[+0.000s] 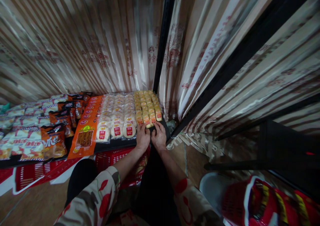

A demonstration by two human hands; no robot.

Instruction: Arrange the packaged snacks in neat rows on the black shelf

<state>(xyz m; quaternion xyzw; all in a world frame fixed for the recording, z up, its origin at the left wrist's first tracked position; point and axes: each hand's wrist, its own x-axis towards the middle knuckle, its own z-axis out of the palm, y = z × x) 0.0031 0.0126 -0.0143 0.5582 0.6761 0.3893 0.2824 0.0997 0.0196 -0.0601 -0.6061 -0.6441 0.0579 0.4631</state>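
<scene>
Small yellow-wrapped cakes (146,117) stand in tight rows at the right end of a black shelf (110,145). My left hand (143,138) has its fingers curled against the front cakes of the left rows. Close beside it, my right hand (159,136) bends its fingers onto the front cakes at the right. A narrow gap separates the two hands, and the fingertips are partly hidden. Just left of the cakes are round white pastries (116,119) in clear wrappers with red labels, laid in straight rows.
An orange snack bag strip (86,132), brown-orange bags (53,141) and white snack bags (23,132) fill the shelf's left. Red baskets (35,176) sit below. Black uprights (163,39) and striped curtains (107,45) stand behind. A red basket (235,199) is at lower right.
</scene>
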